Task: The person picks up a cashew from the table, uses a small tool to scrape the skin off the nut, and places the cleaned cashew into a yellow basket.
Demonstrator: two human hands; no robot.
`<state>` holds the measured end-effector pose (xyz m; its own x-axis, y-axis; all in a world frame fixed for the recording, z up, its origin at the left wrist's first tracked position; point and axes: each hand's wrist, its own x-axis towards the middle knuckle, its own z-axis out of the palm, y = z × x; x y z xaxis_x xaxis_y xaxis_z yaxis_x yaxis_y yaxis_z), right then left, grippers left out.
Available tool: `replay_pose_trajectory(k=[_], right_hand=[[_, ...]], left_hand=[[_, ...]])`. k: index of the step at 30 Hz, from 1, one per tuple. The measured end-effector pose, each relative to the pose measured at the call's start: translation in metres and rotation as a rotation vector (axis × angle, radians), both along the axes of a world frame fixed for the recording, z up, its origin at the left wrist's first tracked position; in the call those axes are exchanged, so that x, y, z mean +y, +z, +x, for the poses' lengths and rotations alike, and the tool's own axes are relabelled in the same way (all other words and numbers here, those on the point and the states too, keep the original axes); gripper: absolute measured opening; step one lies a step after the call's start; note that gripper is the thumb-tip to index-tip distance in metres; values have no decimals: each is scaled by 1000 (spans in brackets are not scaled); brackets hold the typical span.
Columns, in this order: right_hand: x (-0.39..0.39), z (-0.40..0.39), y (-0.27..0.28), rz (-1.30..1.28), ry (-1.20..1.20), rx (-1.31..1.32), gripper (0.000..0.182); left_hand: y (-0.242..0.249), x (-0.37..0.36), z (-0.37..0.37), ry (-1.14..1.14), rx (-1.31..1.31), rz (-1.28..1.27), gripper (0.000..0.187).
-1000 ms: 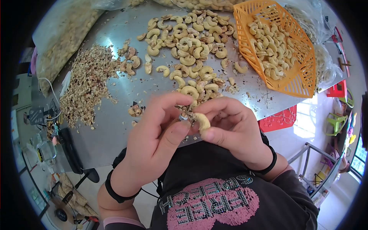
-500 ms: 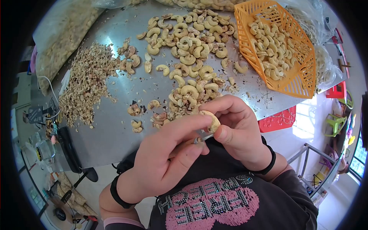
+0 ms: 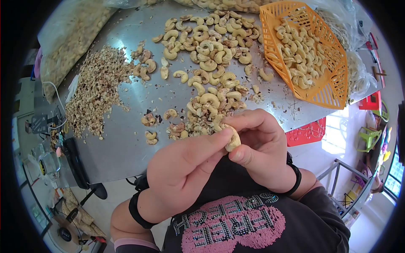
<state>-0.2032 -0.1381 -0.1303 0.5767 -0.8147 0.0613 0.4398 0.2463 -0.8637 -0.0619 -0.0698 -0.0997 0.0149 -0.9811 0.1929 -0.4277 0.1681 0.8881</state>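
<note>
My right hand is closed, pinching a pale cashew nut between thumb and fingers above the table's near edge. Against that nut presses the index fingertip of my left hand, whose fingers are curled together. The small knife with a thin metal blade, seen in this hand a moment earlier, is now hidden behind the fingers. Just beyond my hands lies a heap of cashews mixed with bits of skin. A larger pile of cashews spreads farther back.
An orange plastic basket with cashews stands at the back right. Flaky skin scraps are heaped at left, beside a clear bag of nuts. Several cashews lie loose on the metal table. A red stool is below its right edge.
My left index finger has come over the cashew, and the knife blade has gone out of sight. The nut has turned slightly in my right hand and moved a little lower.
</note>
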Motion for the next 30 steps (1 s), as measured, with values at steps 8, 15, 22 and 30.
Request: replay_pose_trajectory(k=[8, 15, 22, 30], right_hand=[[-1, -2, 4, 241, 119, -53, 31], [0, -2, 6, 164, 119, -48, 32], [3, -1, 6, 30, 64, 0, 33], [5, 1, 5, -4, 79, -5, 34]], left_hand=[[9, 2, 10, 69, 422, 315, 36], [7, -5, 12, -83, 308, 233, 40], [7, -8, 13, -99, -9, 69, 38], [0, -2, 12, 16, -60, 13, 33]])
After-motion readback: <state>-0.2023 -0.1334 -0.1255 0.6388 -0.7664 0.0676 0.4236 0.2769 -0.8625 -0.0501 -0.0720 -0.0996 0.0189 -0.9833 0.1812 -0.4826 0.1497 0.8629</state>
